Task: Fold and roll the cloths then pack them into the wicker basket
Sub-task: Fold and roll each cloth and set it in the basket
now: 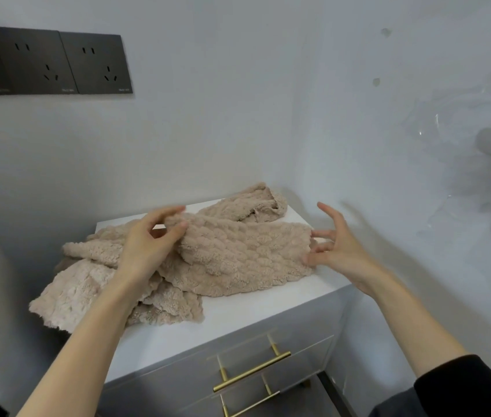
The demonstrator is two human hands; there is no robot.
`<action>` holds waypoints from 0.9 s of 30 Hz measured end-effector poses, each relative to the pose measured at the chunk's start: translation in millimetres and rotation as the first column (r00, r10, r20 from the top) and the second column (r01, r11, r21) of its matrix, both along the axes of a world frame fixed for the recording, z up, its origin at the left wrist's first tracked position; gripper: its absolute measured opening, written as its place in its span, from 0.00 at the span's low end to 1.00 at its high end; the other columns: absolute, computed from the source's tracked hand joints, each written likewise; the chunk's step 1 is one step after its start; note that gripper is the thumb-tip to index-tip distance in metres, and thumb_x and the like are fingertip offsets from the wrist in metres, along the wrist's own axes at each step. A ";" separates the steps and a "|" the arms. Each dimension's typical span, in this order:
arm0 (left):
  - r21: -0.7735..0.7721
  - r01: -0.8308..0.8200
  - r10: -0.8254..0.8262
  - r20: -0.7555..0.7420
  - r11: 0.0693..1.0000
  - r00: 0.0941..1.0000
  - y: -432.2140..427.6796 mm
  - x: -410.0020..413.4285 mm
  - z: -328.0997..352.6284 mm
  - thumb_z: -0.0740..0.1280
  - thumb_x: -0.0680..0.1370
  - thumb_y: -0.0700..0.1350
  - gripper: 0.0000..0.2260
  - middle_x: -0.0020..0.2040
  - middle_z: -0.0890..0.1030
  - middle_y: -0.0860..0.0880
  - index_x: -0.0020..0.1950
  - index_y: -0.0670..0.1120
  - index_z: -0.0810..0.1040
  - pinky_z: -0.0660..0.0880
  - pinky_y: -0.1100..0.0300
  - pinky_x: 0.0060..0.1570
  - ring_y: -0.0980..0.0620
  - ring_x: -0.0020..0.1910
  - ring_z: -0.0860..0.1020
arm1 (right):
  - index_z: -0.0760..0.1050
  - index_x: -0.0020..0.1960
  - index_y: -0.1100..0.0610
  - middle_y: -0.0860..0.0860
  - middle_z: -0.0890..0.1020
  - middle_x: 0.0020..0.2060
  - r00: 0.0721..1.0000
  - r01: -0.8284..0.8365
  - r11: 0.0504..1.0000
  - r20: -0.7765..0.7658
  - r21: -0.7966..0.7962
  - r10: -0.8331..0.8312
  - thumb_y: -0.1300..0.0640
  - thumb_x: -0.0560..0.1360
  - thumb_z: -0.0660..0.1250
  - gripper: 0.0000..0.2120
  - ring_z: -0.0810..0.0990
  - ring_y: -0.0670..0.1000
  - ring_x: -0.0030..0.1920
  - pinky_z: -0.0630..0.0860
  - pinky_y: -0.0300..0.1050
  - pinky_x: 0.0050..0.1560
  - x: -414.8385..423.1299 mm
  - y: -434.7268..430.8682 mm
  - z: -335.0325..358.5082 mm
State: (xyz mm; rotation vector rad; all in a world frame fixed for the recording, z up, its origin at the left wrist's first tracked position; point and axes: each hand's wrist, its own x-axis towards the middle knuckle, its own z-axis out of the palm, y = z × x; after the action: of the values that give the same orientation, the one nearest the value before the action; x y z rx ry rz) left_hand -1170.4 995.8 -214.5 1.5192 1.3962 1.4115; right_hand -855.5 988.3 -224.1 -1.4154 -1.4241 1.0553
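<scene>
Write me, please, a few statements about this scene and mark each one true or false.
1. The left hand pinches the beige fluffy cloth. True.
2. The right hand grips a rolled cloth. False: its fingers are spread at the cloth's edge and grip nothing.
3. The cloth lies on the white-topped grey cabinet. True.
4. A wicker basket stands on the cabinet. False: no basket is in view.

The cloths (238, 254) lie in a heap on the cabinet (253, 308), and some hang over its left edge. The left hand (148, 245) pinches them above the cabinet's middle. The right hand (337, 248) is above its right side, by the cloths. The sockets (48, 61) are behind it, up left. The handles (251, 371) are on its front.
</scene>
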 end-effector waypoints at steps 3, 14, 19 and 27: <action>0.100 -0.005 0.018 -0.123 0.995 0.992 -0.4 -0.2 2.1 0.70 0.75 0.40 0.11 0.49 0.82 0.56 0.44 0.57 0.83 0.72 0.70 0.45 0.63 0.46 0.78 | 0.70 0.68 0.52 0.52 0.81 0.46 0.990 0.043 0.999 0.133 0.004 -0.043 0.63 0.72 0.72 0.26 0.79 0.46 0.41 0.75 0.34 0.46 -1.8 -0.3 -2.7; 0.117 0.031 0.004 -0.286 0.993 0.958 -1.0 -11.1 6.6 0.72 0.73 0.36 0.14 0.51 0.82 0.53 0.49 0.56 0.81 0.75 0.64 0.50 0.55 0.49 0.79 | 0.76 0.61 0.46 0.55 0.78 0.39 0.992 0.098 0.995 0.076 0.030 -0.100 0.58 0.74 0.71 0.17 0.75 0.48 0.39 0.71 0.35 0.41 -7.9 8.1 -14.4; 0.202 -0.100 0.176 -0.401 0.974 0.899 -2.5 -15.5 5.7 0.73 0.72 0.39 0.09 0.45 0.82 0.52 0.50 0.50 0.83 0.77 0.50 0.51 0.50 0.45 0.79 | 0.83 0.53 0.52 0.48 0.83 0.40 0.959 0.253 0.930 0.057 0.267 -0.277 0.59 0.73 0.71 0.09 0.76 0.44 0.39 0.70 0.34 0.43 1.3 12.8 -9.4; 0.124 -0.002 0.007 -0.039 0.992 0.999 -0.4 -6.9 15.8 0.67 0.77 0.50 0.04 0.46 0.78 0.52 0.46 0.50 0.76 0.70 0.71 0.40 0.59 0.42 0.75 | 0.77 0.50 0.53 0.50 0.74 0.47 0.887 0.238 0.772 0.191 0.589 -0.420 0.58 0.80 0.63 0.05 0.72 0.48 0.51 0.68 0.37 0.51 4.8 4.8 5.3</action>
State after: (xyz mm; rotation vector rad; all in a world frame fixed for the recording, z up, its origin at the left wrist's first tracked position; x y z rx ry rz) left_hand -1177.3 995.4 -198.7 1.6310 1.3581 1.5030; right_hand -850.7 993.1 -218.8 -1.3567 -1.4637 0.1509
